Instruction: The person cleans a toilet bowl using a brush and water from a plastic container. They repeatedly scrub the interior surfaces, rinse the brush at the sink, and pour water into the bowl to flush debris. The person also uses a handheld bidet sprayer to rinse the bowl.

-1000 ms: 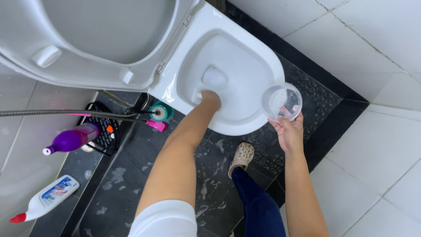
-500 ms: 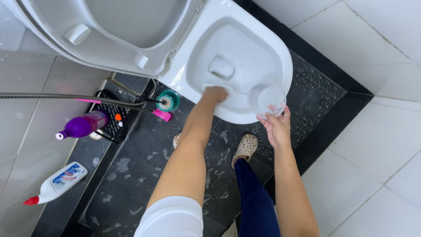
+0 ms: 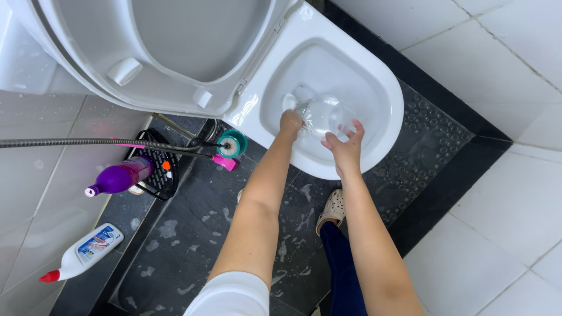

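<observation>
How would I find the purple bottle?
Start at the white toilet, then look left to the black rack on the floor. The purple bottle lies tipped against it. The white bottle nearby has a red cap instead.

floor: dark wet stone slab by the toilet, white tiles around it
toilet: stands on the dark slab
white bottle with red cap: lies flat
purple bottle: lies on a black rack
shoe: on the slab
</observation>
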